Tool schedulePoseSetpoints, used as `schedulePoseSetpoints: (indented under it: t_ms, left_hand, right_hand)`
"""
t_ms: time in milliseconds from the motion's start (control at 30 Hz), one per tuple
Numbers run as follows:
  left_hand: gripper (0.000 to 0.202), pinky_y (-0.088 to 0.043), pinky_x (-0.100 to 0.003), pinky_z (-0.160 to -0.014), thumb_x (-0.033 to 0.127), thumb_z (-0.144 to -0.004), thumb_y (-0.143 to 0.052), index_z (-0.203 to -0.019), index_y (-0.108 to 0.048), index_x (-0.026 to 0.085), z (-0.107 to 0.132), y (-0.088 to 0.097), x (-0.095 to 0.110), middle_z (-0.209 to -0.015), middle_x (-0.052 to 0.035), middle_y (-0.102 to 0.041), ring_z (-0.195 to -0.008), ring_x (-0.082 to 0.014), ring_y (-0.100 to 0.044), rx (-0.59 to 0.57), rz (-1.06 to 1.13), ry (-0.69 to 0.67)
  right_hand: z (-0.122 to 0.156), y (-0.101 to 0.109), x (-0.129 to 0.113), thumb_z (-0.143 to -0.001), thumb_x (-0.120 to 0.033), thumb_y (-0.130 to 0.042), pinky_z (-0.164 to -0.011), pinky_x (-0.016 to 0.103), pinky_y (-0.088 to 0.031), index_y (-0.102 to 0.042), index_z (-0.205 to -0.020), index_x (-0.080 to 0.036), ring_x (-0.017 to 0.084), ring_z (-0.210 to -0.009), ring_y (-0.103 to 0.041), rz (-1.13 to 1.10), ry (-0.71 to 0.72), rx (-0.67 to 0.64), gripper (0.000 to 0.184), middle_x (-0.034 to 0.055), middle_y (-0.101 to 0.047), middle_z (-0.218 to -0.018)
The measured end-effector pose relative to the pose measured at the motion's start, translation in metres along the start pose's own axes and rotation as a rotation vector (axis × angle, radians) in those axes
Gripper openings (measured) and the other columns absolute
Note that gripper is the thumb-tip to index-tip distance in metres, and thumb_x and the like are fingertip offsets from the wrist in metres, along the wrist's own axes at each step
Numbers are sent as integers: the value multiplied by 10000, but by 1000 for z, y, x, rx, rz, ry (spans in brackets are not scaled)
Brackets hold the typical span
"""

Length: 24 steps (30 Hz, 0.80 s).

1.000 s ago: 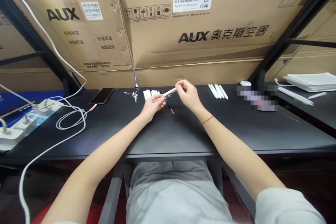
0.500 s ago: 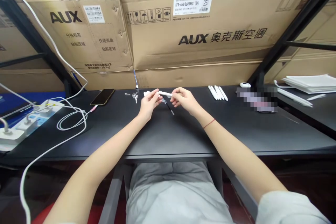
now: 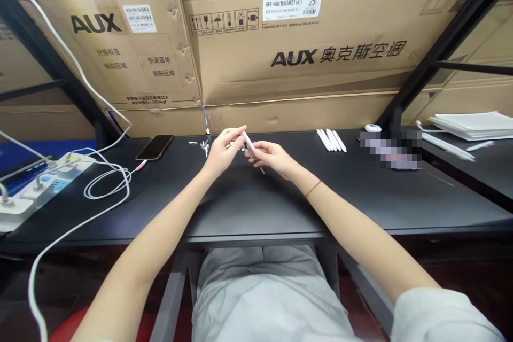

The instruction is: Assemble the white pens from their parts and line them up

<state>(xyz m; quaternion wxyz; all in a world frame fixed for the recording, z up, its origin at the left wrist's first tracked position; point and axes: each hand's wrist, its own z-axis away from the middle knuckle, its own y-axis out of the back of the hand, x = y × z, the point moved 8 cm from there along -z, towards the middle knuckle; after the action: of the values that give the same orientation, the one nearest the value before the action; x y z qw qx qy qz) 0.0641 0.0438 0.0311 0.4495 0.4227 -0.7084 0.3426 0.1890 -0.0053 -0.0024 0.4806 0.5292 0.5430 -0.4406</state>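
Note:
Above the middle of the desk, a slim white pen (image 3: 249, 142) is tilted between my two hands. My left hand (image 3: 225, 149) has its thumb and fingers closed at the upper end. Lower down, my right hand (image 3: 273, 158) grips the pen between thumb and fingertips. Small parts on the desk behind and below the hands are mostly hidden by the fingers. Just left of my left hand lie several small white and clear pieces (image 3: 206, 148). Farther right, several similar white pens (image 3: 331, 140) lie side by side.
A phone (image 3: 155, 148) with a charging cable lies at left, near a white power strip (image 3: 44, 189). Cardboard boxes (image 3: 236, 64) stand behind the black desk (image 3: 256, 208). At right are a small white case (image 3: 372, 128), a blurred-out item and stacked white sheets (image 3: 475, 125).
The pen has turned from nearly level to a steep tilt, its upper end at my left hand. My right hand has moved left and slightly down, closer to my left hand.

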Motion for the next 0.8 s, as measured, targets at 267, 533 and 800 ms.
schedulePoseSetpoints:
  t_ms: [267, 533, 800]
  left_hand:
    - [291, -493, -293, -887, 214, -727, -722, -1010, -681, 165, -1, -5, -17, -882, -43, -705, -909, -184, -651, -43, 1, 76]
    - [254, -536, -288, -750, 238, -764, -684, -1004, -657, 159, -4, 3, -13, -833, -37, -677, -770, -159, -642, 3, -19, 79]
    - [258, -538, -245, -684, 249, -799, -625, -1038, -616, 150, -9, 14, -15, -790, -8, -643, -700, -116, -622, 24, -139, 65]
  right_hand:
    - [0, -10, 2, -845, -348, -578, -760, 270, -539, -647, -965, -194, 137, -868, -664, -53, 12, -69, 207, 67, -709, -1015]
    - [2, 19, -13, -850, -261, -528, -743, 347, -497, -672, -864, -180, 230, -814, -660, 820, 123, 229, 166, 87, -710, -873]
    - [7, -2, -3, -799, -26, -504, -733, 333, -473, -647, -837, -131, 274, -839, -663, 1426, -18, 112, 182, 168, -676, -857]
